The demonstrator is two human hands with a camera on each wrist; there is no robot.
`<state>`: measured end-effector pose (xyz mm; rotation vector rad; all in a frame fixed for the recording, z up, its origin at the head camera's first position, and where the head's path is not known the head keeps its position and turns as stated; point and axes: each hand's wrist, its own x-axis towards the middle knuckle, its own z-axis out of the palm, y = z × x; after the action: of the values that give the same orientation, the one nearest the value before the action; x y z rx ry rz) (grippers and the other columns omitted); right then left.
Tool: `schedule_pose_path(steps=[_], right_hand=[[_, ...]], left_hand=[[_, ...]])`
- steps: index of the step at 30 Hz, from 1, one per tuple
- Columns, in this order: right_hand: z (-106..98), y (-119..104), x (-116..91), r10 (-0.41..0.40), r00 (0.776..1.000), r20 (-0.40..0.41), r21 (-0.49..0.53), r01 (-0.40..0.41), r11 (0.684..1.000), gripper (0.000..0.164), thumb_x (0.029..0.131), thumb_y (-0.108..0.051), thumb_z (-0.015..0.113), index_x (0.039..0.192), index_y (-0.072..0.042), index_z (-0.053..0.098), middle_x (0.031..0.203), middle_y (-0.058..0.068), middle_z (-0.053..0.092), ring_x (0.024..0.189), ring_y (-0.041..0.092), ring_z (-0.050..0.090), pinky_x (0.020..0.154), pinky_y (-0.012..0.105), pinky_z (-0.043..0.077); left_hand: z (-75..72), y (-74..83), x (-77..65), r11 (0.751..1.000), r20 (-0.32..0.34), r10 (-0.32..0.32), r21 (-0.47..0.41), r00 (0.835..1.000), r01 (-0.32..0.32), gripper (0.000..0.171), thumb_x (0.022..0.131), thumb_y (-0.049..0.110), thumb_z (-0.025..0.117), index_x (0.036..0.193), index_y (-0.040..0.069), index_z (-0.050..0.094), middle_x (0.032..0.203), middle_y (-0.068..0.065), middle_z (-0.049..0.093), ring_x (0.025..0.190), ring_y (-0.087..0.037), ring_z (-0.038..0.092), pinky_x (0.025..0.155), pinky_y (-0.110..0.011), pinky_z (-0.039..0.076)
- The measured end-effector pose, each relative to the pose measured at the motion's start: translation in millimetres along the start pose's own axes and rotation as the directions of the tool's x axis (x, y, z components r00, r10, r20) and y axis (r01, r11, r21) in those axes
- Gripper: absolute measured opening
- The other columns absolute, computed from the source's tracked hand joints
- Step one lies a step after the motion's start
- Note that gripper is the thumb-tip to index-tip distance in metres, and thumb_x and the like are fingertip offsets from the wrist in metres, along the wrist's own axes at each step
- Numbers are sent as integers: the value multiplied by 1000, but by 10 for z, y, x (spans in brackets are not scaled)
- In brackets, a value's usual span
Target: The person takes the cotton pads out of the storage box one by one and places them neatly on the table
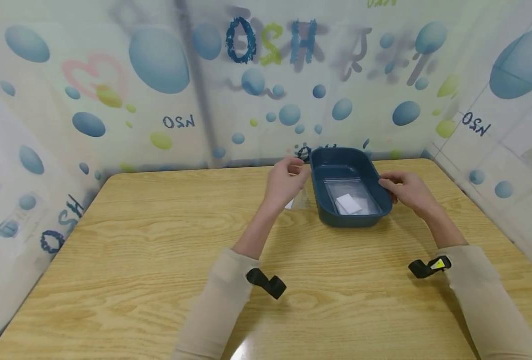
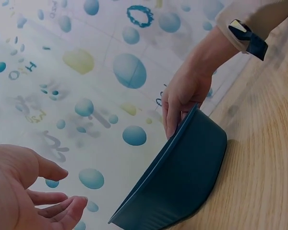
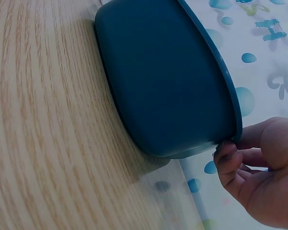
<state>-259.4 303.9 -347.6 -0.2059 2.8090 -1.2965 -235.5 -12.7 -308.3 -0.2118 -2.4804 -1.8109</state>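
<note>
A dark blue plastic basin (image 1: 326, 218) stands on the wooden table, and inside it lie a clear zip bag (image 1: 340, 187) and a small white piece (image 1: 349, 204). My right hand (image 1: 407, 190) pinches the basin's right rim between thumb and fingers; the right wrist view shows the same hand (image 3: 266, 167) at the rim. Beside the left rim hovers my left hand (image 1: 286, 185), loosely bent. In the left wrist view this hand (image 2: 33, 191) has thumb and fingers apart, with nothing seen between them. Under it lies a clear bag (image 1: 301, 201) with a white piece, partly hidden.
The wooden table (image 1: 157, 250) reaches back to a wall covering (image 1: 252, 110) printed with blue and green bubbles. More of this covering flanks the table on both sides. Black camera mounts (image 1: 266, 283) sit at both sleeve cuffs.
</note>
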Motion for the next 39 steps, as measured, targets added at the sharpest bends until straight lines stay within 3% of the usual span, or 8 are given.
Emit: schedule_pose_path(steps=[15, 19, 30, 34, 39], right_hand=[[-10, 37, 19, -7, 1000, -5, -4, 7, 1000, 47, 107, -26, 51, 136, 11, 52, 85, 7, 58, 66, 13, 53, 60, 28, 49], [-5, 37, 18, -17, 1000, -5, -4, 17, 1000, 47, 107, -26, 51, 136, 12, 52, 84, 7, 58, 65, 12, 53, 60, 29, 49], [-1, 3, 7, -19, 1000, -5, -4, 19, 1000, 46, 107, -26, 52, 134, 11, 54, 83, 7, 59, 65, 12, 53, 61, 30, 50], [0, 6, 7, -19, 1000, -6, -2, 19, 1000, 45, 107, -26, 52, 133, 11, 54, 81, 6, 58, 65, 12, 53, 60, 30, 49], [1, 8, 3, -22, 1000, -9, -1, 22, 1000, 44, 107, -26, 52, 133, 11, 55, 80, 6, 58, 65, 13, 53, 60, 30, 49]], left_hand=[[180, 42, 25, 994, 71, -54, 100, 996, 47, 36, 100, 21, 66, 131, 4, 61, 115, -12, 67, 96, -22, 66, 77, -33, 56], [234, 48, 27, 994, 88, -65, 95, 994, 56, 37, 100, 19, 66, 133, 3, 60, 112, -12, 68, 89, -22, 69, 74, -32, 57], [372, 110, 40, 987, 105, -80, 147, 991, 64, 38, 100, 18, 65, 134, 3, 59, 113, -13, 69, 85, -22, 69, 70, -30, 55], [422, 134, 39, 988, 113, -94, 134, 989, 79, 37, 101, 17, 64, 135, 2, 58, 113, -13, 69, 85, -23, 70, 71, -30, 56], [491, 139, 52, 981, 119, -89, 185, 989, 66, 35, 101, 19, 64, 133, 4, 59, 113, -11, 69, 90, -23, 68, 75, -32, 55]])
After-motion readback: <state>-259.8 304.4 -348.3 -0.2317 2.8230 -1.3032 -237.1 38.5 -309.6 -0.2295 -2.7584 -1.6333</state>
